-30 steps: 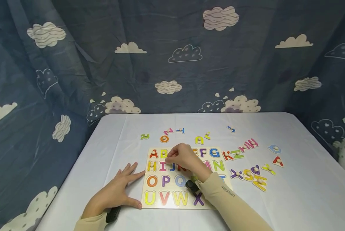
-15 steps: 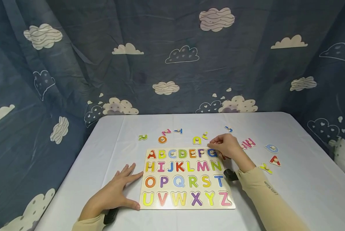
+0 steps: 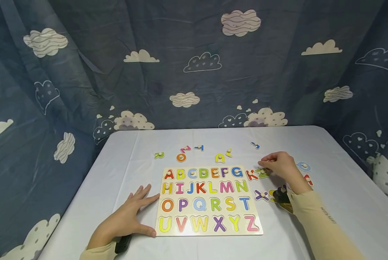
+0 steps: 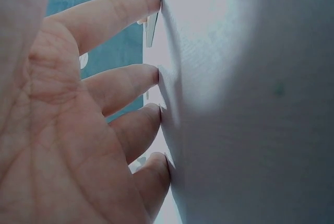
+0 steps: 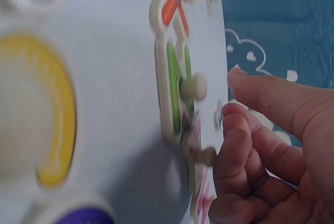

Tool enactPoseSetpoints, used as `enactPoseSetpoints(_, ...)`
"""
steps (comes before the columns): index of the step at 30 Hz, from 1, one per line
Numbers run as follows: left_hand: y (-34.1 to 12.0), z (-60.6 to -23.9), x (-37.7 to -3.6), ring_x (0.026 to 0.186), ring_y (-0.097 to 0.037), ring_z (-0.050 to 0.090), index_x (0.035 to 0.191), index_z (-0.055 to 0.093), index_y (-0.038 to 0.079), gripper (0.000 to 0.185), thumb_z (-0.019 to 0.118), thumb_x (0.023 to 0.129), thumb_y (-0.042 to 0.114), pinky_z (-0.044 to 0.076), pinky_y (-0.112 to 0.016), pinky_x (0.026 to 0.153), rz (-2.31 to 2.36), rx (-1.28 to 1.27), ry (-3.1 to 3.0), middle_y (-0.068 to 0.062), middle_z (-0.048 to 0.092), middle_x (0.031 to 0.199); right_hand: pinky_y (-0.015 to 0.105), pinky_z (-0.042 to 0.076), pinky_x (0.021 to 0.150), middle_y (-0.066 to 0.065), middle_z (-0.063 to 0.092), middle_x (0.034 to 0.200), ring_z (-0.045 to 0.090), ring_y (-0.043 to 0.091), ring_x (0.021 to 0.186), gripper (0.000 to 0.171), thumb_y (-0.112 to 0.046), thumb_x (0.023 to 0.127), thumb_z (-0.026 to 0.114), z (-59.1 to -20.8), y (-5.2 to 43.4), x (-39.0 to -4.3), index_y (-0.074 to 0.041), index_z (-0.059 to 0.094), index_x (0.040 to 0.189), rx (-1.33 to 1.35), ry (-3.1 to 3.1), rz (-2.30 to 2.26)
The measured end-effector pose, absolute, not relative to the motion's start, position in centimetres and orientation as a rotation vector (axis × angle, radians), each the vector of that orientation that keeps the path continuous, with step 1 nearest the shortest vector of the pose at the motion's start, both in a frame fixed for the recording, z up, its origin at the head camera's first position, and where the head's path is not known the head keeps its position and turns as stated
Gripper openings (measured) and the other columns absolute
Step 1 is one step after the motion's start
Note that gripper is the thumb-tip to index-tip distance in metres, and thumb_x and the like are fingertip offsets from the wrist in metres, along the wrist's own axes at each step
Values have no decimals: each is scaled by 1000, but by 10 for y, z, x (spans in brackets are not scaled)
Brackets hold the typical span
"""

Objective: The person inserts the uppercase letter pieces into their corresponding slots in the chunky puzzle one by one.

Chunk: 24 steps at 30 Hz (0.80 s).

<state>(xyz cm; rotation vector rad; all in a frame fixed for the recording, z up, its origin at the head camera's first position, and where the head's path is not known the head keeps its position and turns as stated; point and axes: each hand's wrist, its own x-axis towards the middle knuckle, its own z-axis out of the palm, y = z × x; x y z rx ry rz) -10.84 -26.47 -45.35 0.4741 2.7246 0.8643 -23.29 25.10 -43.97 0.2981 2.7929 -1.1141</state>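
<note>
A wooden alphabet puzzle board (image 3: 210,234) lies in the middle of the white table. My left hand (image 3: 129,216) rests flat beside it, fingers spread on the cloth (image 4: 78,130), thumb tip against the board's left edge (image 4: 154,20). My right hand (image 3: 279,166) hovers over loose letters right of the board. In the right wrist view its curled fingers (image 5: 235,145) sit close to the knob (image 5: 206,156) of a pink piece, thumb held apart above. A green letter (image 5: 175,88) and a red K (image 5: 175,7) lie just beside.
More loose knobbed letters lie behind the board: a green R (image 3: 159,155), an orange O (image 3: 181,157), a yellow U (image 3: 219,158), a blue J (image 3: 255,145). A purple X (image 3: 261,195) and a blue piece (image 3: 303,166) lie at right. Cloud-print curtains enclose the table.
My right hand has left the board's top row and travelled right to the loose letters beside the board. The left hand has stayed flat at the board's left edge.
</note>
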Motion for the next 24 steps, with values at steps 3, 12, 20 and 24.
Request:
enactPoseSetpoints(3, -265, -454, -108, 166, -50, 12, 157, 57, 22, 115, 102, 57, 55, 9, -75, 131, 860, 471, 2727, -19, 26, 178, 28, 49, 69, 11, 71, 92, 59, 24, 85, 36, -30, 99, 78, -442, 258, -232, 2, 73, 115, 319, 2798, -1106)
enactPoseSetpoints(12, -265, -453, -108, 166, -50, 12, 157, 57, 23, 114, 103, 57, 54, 10, -75, 131, 868, 468, 2727, -19, 26, 178, 27, 49, 67, 10, 67, 91, 57, 24, 85, 37, -28, 98, 80, -446, 270, -230, 4, 73, 115, 375, 2809, -1111)
enactPoseSetpoints(20, -265, -453, -107, 166, -50, 12, 158, 57, 23, 115, 103, 57, 54, 10, -74, 131, 866, 459, 2725, -18, 26, 178, 26, 49, 65, 17, 70, 100, 59, 24, 87, 40, -27, 97, 81, -449, 274, -229, 6, 71, 117, 444, 2823, -1107)
enactPoseSetpoints(24, -264, -453, -107, 166, -50, 12, 158, 57, 24, 115, 103, 57, 54, 10, -75, 131, 863, 448, 2725, -17, 26, 178, 29, 46, 63, 15, 64, 95, 57, 25, 86, 41, -29, 96, 82, -449, 275, -229, 7, 71, 112, 483, 2828, -1074)
